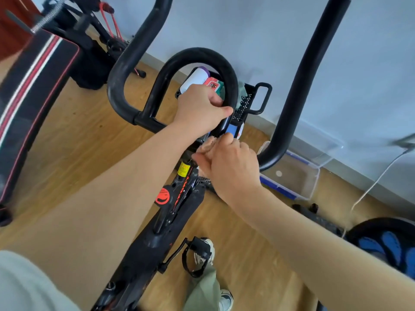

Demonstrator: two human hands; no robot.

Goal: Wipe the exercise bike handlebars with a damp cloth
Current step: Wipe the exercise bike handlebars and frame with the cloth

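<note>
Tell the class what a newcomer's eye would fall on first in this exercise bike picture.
The black looped handlebar fills the middle, with the left hand gripping its right side. Just below, the right hand holds a beige cloth by the loop's base. A red-striped black bench pad stands at far left.

Single wide-angle view, from the head, above and just behind the handlebars. Faces forward and steeply down, along both forearms to the left hand and right hand, near the lens. Takes in wooden floor below and pale wall ahead.
</note>
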